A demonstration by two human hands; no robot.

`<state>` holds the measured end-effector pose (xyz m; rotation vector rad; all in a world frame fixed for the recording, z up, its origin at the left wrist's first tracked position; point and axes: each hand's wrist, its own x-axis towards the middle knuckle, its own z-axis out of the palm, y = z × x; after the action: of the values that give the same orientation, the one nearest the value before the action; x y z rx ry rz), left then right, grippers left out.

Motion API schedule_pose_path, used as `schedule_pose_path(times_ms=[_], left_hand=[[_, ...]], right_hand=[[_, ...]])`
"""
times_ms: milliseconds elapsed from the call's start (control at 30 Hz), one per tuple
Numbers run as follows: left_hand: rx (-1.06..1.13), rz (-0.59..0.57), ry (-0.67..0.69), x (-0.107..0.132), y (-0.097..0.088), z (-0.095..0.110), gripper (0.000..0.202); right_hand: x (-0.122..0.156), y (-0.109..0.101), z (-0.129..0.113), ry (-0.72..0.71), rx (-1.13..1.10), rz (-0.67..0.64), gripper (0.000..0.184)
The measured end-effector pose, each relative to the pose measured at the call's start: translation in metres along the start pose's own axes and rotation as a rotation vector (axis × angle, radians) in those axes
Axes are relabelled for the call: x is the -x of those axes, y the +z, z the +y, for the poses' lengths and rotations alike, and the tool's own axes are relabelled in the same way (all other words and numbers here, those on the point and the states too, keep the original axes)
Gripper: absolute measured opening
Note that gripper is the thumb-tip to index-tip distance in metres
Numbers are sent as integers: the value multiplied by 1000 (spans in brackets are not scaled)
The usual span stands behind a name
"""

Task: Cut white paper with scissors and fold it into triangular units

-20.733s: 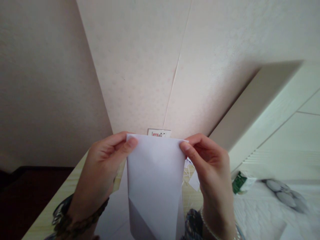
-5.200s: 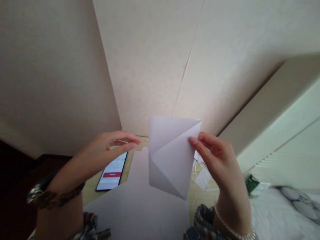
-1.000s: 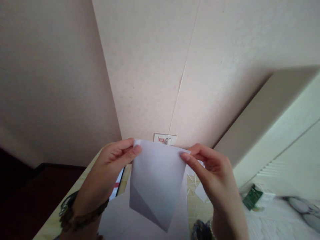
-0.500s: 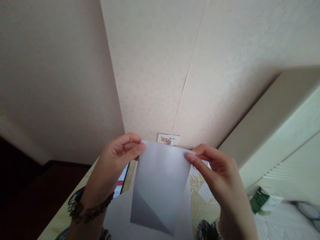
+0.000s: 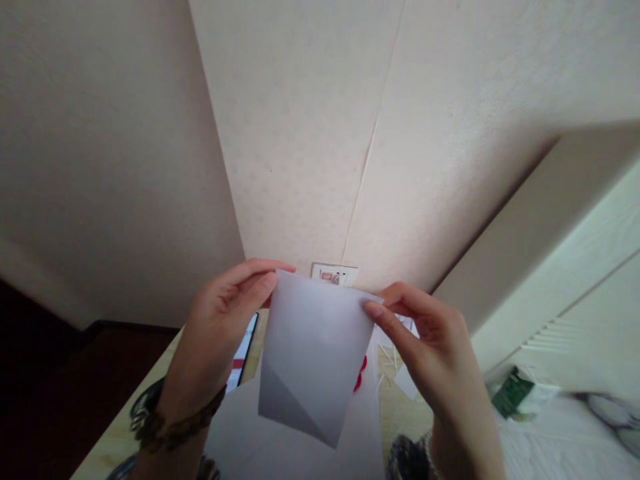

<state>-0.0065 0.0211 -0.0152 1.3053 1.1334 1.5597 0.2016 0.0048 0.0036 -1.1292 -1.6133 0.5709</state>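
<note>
Between my two hands hangs a white sheet of paper (image 5: pixel 315 353), held up by its top corners, with a darker grey triangle across its lower left part. My left hand (image 5: pixel 233 303) is at the upper left corner, thumb in front and fingers behind. At the upper right corner, my right hand (image 5: pixel 425 333) pinches the edge between thumb and fingers. Below it a larger white sheet (image 5: pixel 240 440) lies on the table. Something red with a curved edge (image 5: pixel 360 375) peeks out behind the held paper's right side; the rest of it is hidden.
A phone or tablet with a lit screen (image 5: pixel 243 353) lies on the wooden table (image 5: pixel 115 440) by my left wrist. Thin white sticks (image 5: pixel 387 360) and paper pieces (image 5: pixel 406 381) are at the right. A wall socket (image 5: pixel 334 274), a green packet (image 5: pixel 513 393) and eyeglasses (image 5: pixel 610 410) also show.
The held paper has tilted and risen slightly, its lower edge most. The red thing now shows at its right side. Both hands have shifted a little left, still at the corners.
</note>
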Motion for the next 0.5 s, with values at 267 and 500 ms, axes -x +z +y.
schedule_pose_path(times_ms=[267, 500], left_hand=[[23, -81, -123, 3, 10, 10, 14], [-27, -4, -76, 4, 1, 6, 12]], right_hand=[[1, -1, -1, -1, -20, -3, 22], [2, -7, 2, -16, -39, 9, 22]])
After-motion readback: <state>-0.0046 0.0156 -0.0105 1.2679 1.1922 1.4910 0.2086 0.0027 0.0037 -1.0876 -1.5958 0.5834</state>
